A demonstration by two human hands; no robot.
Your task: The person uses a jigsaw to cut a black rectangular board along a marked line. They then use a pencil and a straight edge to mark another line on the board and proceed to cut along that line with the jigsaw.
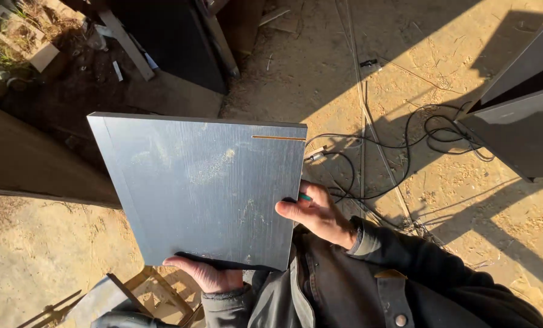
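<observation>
The grey panel (201, 188) is lifted above the sandy ground (40, 255); our left hand (207, 274) grips its near edge, our right hand (317, 214) its side (also holding a green pencil (305, 197)). Sawdust lies on it; it is not put down anywhere yet.

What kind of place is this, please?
Probably an outdoor carpentry worksite: sawdust covers the ground, black cables trail across it, and both hands hold a grey cut panel near dark boards.
</observation>
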